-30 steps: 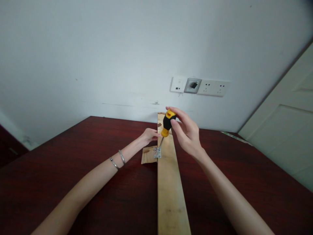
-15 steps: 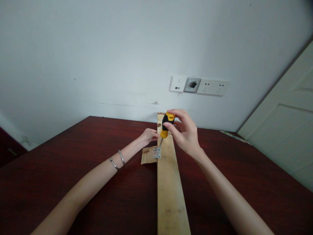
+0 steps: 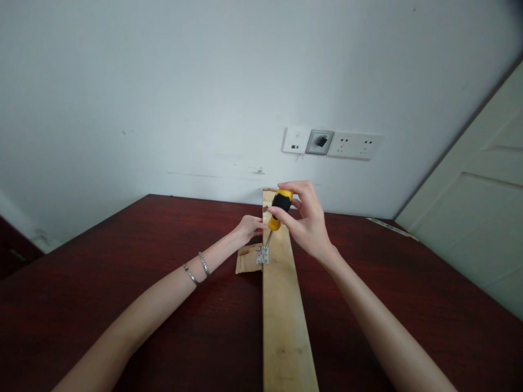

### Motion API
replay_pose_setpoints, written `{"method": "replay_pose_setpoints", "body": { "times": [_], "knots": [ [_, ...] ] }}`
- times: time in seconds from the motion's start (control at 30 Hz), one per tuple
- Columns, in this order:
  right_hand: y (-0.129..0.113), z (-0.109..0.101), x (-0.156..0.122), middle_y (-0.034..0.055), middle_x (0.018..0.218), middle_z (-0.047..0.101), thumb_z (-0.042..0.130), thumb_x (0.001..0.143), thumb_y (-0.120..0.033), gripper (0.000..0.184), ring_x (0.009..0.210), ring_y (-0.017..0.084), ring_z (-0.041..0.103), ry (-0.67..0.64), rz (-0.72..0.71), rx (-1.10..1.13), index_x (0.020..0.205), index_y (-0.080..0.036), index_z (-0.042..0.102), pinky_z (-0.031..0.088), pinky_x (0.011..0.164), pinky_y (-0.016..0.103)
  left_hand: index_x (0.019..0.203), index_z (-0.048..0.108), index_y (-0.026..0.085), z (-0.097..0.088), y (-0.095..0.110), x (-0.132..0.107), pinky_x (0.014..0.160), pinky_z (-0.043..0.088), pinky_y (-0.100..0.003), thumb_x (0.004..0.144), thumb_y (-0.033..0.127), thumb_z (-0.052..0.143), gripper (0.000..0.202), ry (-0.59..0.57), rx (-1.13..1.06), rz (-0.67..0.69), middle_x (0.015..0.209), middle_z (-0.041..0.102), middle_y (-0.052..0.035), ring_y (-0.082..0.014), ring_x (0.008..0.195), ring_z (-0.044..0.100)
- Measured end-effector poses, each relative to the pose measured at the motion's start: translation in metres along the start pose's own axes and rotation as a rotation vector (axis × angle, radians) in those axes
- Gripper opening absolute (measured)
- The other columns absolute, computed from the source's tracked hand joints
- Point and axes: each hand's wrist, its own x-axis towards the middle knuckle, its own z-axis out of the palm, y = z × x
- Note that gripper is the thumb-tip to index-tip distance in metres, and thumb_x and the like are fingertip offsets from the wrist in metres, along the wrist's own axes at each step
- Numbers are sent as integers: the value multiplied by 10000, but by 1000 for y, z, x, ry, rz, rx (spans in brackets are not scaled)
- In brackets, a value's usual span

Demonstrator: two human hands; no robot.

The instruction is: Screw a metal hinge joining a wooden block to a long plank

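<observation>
A yellow-and-black screwdriver (image 3: 281, 202) is in my right hand (image 3: 308, 220), its handle pinched between thumb and fingers. Its shaft slants down to a small metal hinge (image 3: 262, 255), where the tip meets the leaf on the long wooden board (image 3: 285, 316). The hinge's other leaf lies on a short wooden piece (image 3: 247, 259) left of the board. My left hand (image 3: 249, 227) grips the board's left edge just beyond the hinge, its fingertips partly hidden behind the screwdriver handle.
The board lies lengthwise on a dark red wooden table (image 3: 175, 234), reaching nearly to the white wall (image 3: 163, 98). Wall sockets (image 3: 354, 145) sit above the table's back edge. A thin flat strip (image 3: 392, 228) lies at the back right, near a white panelled door (image 3: 486, 190).
My right hand and the screwdriver handle have turned slightly, with the tip still on the hinge. My left hand, the board and the short piece stay put.
</observation>
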Motion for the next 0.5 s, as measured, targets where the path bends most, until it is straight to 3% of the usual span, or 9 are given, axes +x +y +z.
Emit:
{"method": "replay_pose_setpoints", "body": {
  "times": [0.17, 0.37, 0.5],
  "knots": [
    [-1, -1, 1, 70, 1233, 586, 451, 938, -268, 322, 1133, 213, 553, -87, -34, 63, 1250, -279, 530, 491, 941, 431, 607, 674, 93, 7, 0, -4, 635, 489, -263, 587, 50, 694, 52, 32, -8, 42, 664, 678, -56, -138, 604, 606],
    [-1, 2, 1, 47, 1048, 612, 663, 815, -312, 274, 981, 198, 583, 22, -29, -18, 1077, -269, 597, 540, 791, 358, 576, 662, 111, 12, -2, -8, 646, 488, -270, 590, 32, 644, 82, 40, -54, 58, 673, 685, -57, -142, 606, 610],
    [-1, 0, 2, 72, 1163, 582, 594, 862, -275, 275, 1094, 211, 554, -23, -17, 30, 1136, -257, 578, 527, 849, 379, 606, 674, 104, 13, -1, -10, 654, 485, -271, 573, 33, 645, 84, 34, -51, 70, 679, 685, -62, -150, 629, 615]
  ]
}}
